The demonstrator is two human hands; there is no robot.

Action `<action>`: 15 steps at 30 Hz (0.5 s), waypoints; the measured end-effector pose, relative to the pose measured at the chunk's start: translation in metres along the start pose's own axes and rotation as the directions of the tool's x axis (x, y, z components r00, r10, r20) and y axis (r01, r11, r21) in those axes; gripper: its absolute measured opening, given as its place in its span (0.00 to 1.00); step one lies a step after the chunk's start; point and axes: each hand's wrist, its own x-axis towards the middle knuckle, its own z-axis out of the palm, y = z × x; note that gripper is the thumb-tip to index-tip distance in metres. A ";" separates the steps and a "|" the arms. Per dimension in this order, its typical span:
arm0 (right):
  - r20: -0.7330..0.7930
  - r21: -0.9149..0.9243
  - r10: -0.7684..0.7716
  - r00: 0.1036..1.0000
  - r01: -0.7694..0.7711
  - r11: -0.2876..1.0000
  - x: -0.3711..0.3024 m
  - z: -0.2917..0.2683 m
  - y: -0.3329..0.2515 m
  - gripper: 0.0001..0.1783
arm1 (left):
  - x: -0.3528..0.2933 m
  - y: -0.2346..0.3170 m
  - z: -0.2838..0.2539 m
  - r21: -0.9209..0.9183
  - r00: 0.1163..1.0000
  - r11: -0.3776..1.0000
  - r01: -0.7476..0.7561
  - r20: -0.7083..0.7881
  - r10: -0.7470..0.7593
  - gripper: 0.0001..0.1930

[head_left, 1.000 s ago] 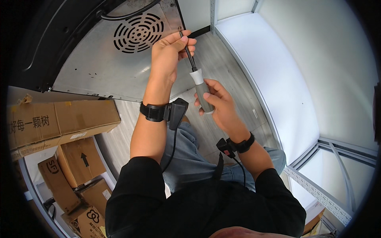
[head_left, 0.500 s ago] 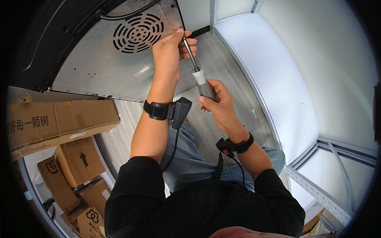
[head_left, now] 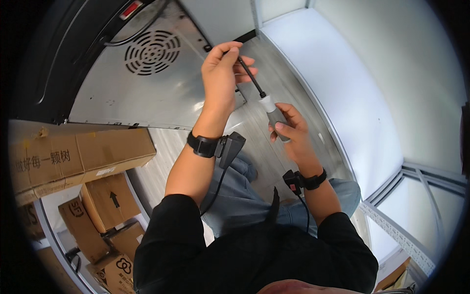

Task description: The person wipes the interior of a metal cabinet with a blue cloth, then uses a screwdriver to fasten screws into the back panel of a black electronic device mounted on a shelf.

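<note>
Both hands (head_left: 296,131) grasping a screwdriver (head_left: 267,103), left at shaft (head_left: 253,81), right on handle (head_left: 276,119), cardboard boxes (head_left: 105,208) on shelf (head_left: 62,239), contents hidden

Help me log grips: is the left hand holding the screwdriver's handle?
No, the right hand holds the handle; the left hand is at the far end of the shaft.

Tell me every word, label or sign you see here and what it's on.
I don't copy out wording, but marks show on:
Long cardboard box: big dark characters; its pale label is too small to read.
Box below it: a black arrow.
Tilted narrow box: dark logo.
Box near the lower edge: black flower-like outline, small blurred print.
Far-left box: partial dark lettering.
Screwdriver: none readable.
</note>
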 end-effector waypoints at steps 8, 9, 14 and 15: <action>-0.227 0.101 -0.190 0.955 0.217 0.971 -0.041 -0.079 -0.002 0.21 | 0.026 -0.052 0.087 0.096 0.842 0.981 0.171 0.503 -0.196 0.10; -0.275 0.118 -0.209 0.938 0.249 0.961 -0.040 -0.087 0.004 0.20 | 0.036 -0.062 0.094 0.116 0.790 0.979 0.169 0.578 -0.205 0.10; -0.453 0.166 -0.233 0.861 0.338 0.926 -0.073 -0.132 0.023 0.19 | 0.048 -0.131 0.152 0.205 0.588 0.918 0.340 0.716 -0.377 0.12; -0.474 0.166 -0.252 0.844 0.366 0.916 -0.070 -0.138 0.033 0.19 | 0.057 -0.149 0.158 0.214 0.575 0.903 0.373 0.711 -0.406 0.12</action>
